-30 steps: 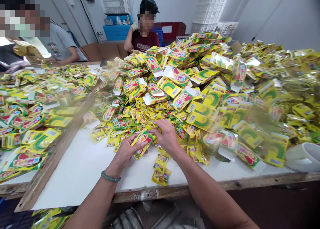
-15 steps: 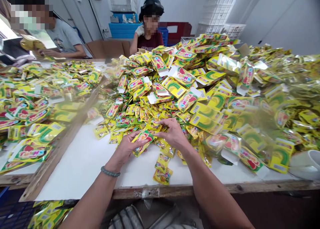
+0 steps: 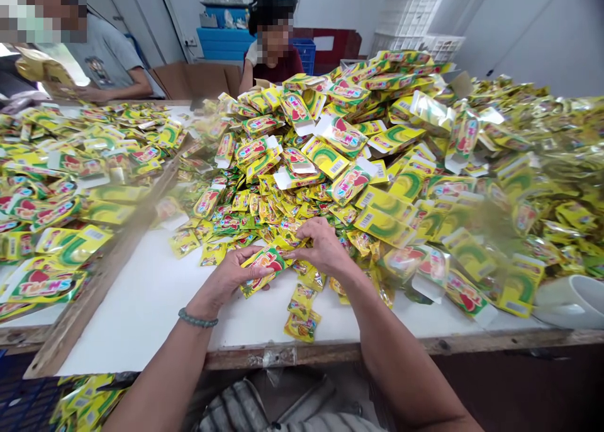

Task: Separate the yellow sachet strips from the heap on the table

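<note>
My left hand (image 3: 230, 277) grips a small yellow-and-green cardboard box (image 3: 263, 270) with red fruit and bold lettering on its face, thumb across the front. At the box's right end are the bent, closed fingers of my right hand (image 3: 319, 248); whatever is between the fingertips is too small to make out. Just beyond both hands spreads a heap of small yellow foil sachets (image 3: 257, 209). Several loose sachets (image 3: 302, 325) lie on the white tabletop (image 3: 155, 293) below my right hand.
Many similar boxes (image 3: 325, 158), several with flaps open, are piled behind and to the right. A wooden strip (image 3: 108, 256) divides the table; more boxes lie left of it. A white bowl (image 3: 573, 301) stands at the right edge. Two people are across the table.
The view has shifted slightly, so the table and my hands appear a little farther left. The box remains in my left hand, with my right fingers still at its end.
</note>
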### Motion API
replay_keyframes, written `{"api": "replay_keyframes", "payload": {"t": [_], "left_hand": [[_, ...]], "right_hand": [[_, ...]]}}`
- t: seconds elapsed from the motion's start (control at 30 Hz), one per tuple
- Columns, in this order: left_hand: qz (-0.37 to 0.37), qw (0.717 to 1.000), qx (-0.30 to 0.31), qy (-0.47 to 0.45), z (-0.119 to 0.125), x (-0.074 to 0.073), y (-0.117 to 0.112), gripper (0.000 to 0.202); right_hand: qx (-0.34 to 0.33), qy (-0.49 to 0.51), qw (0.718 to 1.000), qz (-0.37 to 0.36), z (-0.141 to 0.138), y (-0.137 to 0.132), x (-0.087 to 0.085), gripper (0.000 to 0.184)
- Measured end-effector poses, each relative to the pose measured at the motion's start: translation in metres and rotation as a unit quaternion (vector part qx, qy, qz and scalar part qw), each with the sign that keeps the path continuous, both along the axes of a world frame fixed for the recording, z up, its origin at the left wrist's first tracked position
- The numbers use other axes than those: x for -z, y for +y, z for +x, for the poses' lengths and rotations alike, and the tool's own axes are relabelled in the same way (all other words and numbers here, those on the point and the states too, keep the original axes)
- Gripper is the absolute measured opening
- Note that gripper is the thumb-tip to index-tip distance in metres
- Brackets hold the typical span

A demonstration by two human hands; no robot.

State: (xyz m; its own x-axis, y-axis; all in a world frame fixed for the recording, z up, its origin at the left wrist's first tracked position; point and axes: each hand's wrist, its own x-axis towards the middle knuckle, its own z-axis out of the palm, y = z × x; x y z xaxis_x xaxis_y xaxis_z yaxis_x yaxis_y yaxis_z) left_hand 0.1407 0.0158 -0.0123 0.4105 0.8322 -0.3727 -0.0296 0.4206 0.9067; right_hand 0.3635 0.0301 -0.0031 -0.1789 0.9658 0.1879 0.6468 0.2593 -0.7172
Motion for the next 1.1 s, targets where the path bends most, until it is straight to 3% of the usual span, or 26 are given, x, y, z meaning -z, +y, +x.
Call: {"api": "replay_keyframes", "payload": {"t": [0.3, 0.43, 0.6, 0.83, 1.1], "left_hand": [[0.07, 0.993, -0.071, 0.058, 0.006, 0.006, 0.003, 0.053], [0.111, 0.987, -0.084, 0.084, 0.006, 0.004, 0.003, 0.05], [0.102, 0.987, -0.099, 0.079, 0.007, 0.008, 0.001, 0.055], [0.102, 0.99, -0.082, 0.053, 0.009, 0.007, 0.0, 0.049], [0.094, 0.993, -0.066, 0.013, 0.0, 0.01, 0.0, 0.048]], "right_hand": [[0.036, 0.027, 0.997, 0.059, -0.008, -0.002, 0.0, 0.013], [0.018, 0.025, 0.996, 0.084, -0.014, -0.004, 0.0, 0.003], [0.025, 0.036, 0.998, 0.055, -0.024, -0.01, 0.0, 0.004], [0.04, 0.11, 0.992, -0.044, -0.019, -0.005, 0.0, 0.008], [-0.069, 0.028, 0.995, -0.06, -0.041, -0.022, -0.01, 0.031]]}}
